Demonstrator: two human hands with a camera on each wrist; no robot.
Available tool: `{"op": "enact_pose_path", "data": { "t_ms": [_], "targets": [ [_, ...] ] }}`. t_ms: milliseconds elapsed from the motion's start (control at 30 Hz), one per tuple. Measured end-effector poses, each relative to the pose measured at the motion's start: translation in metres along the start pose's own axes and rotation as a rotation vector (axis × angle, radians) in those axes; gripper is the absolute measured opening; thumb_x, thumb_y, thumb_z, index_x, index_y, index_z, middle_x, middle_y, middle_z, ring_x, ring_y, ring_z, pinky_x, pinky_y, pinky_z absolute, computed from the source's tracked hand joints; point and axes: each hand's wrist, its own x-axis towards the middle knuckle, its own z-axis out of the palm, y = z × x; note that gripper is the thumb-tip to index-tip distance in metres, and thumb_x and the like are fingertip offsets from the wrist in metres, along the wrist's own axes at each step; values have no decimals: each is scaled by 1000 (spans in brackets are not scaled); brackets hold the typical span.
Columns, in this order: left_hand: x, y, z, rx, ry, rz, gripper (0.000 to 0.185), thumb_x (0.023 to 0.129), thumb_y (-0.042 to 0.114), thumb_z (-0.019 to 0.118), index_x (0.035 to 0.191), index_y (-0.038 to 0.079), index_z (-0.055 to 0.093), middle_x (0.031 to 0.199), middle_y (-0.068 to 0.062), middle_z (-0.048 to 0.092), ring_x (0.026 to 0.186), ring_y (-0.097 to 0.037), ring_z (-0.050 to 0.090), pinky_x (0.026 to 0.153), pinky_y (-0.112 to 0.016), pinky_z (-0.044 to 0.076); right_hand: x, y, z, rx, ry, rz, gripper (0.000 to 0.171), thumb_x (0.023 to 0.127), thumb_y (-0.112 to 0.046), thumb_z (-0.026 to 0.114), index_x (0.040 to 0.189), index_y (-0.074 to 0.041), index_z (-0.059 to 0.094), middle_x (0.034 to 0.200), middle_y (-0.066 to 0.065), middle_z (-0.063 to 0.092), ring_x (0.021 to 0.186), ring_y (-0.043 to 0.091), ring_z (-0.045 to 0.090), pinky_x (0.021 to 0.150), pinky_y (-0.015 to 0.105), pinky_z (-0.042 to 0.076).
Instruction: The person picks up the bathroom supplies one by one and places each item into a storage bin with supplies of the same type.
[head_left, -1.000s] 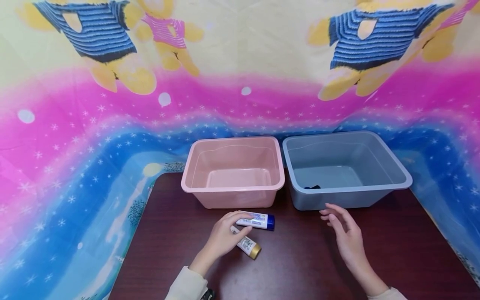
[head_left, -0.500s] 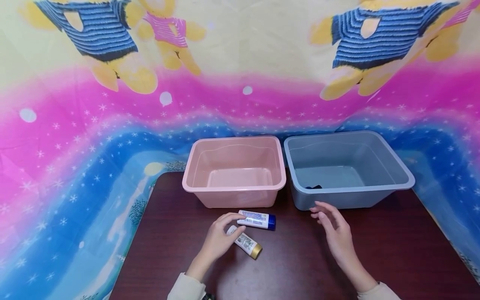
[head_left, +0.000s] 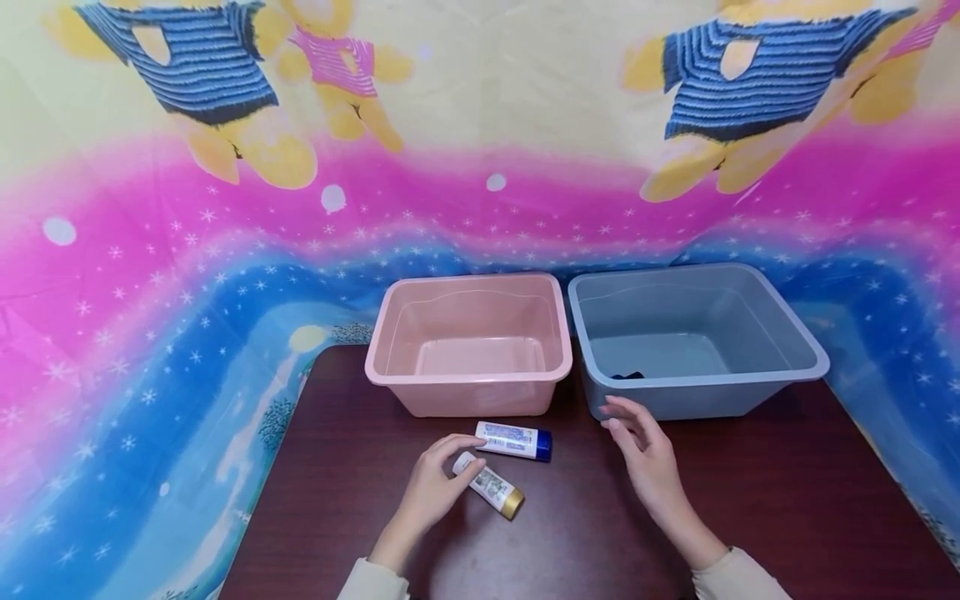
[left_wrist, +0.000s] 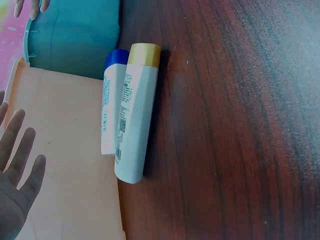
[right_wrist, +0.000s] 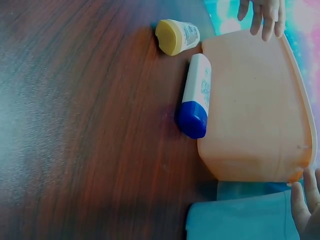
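Note:
A white bottle with a blue cap [head_left: 510, 442] lies on the table in front of the pink basin. Nearer the person lies a white bottle with a gold cap [head_left: 490, 486], tilted across the tabletop. My left hand [head_left: 433, 487] hovers at the left ends of both bottles, fingers loosely bent and holding nothing. In the left wrist view its fingers [left_wrist: 31, 172] are spread, apart from the bottles. My right hand [head_left: 647, 462], also holding nothing, is in front of the blue-grey basin, its fingers loosely bent. In the right wrist view its fingers [right_wrist: 300, 207] show at the lower right.
The pink basin [head_left: 472, 379] and the blue-grey basin [head_left: 705, 381] stand side by side at the back of the dark wooden table [head_left: 570, 533]. A small black object [head_left: 628, 376] lies inside the blue-grey one. Behind hangs a patterned cloth [head_left: 480, 208].
My right hand has moved left along the front of the blue-grey basin. My left hand has drawn back slightly toward the person, uncovering more of the bottles, which lie about where they were.

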Motion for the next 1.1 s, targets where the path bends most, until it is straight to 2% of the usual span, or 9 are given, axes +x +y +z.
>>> {"op": "enact_pose_path", "data": {
  "t_ms": [167,400,500,700,867,967,1100],
  "targets": [
    [-3,-1,-1,2,-10,-16,27,86,18,78,113,18,74,108,16,68,108,-9,62,95,-33,47,4,-2,8,3,-20,-3,31,101,-2,54,131,0,57,121,21,62,100,12,64,86,14,47],
    [-6,-2,-2,-8,-4,0,26,87,18,78,112,24,73,106,17,68,104,-9,62,90,-39,49,8,-7,20,-72,-36,40,35,101,-9,56,137,-7,55,127,15,61,102,3,59,84,12,46],
    [-7,-2,-3,-17,-5,-15,27,85,16,78,111,25,73,105,18,68,103,-11,63,87,-41,49,10,-6,25,-114,-39,68,38,102,-13,57,139,-11,53,129,12,60,105,8,58,84,13,45],
    [-10,-3,-3,10,-10,-43,26,86,16,78,109,25,74,105,20,67,100,-9,62,81,-31,49,15,-2,35,-171,-68,122,41,102,-17,57,142,-13,49,135,10,56,115,21,56,87,21,44],
    [-11,-4,-3,15,-18,-64,25,86,18,78,110,25,74,107,19,67,103,-13,62,82,-37,50,19,0,43,-168,-62,124,44,101,-16,59,143,-13,47,137,10,53,122,24,53,90,26,42],
    [-12,-4,-4,8,-14,-73,26,86,17,78,110,23,74,107,19,67,104,-16,63,83,-39,50,21,0,49,-137,-43,112,46,100,-17,60,144,-13,46,139,10,51,124,24,51,95,35,43],
    [-11,-6,-6,-10,8,-75,27,85,13,78,110,23,74,107,20,67,107,-12,62,92,-36,48,23,2,55,-92,-24,108,48,100,-16,60,146,-13,43,143,11,47,128,26,48,101,47,40]
  ]
}}
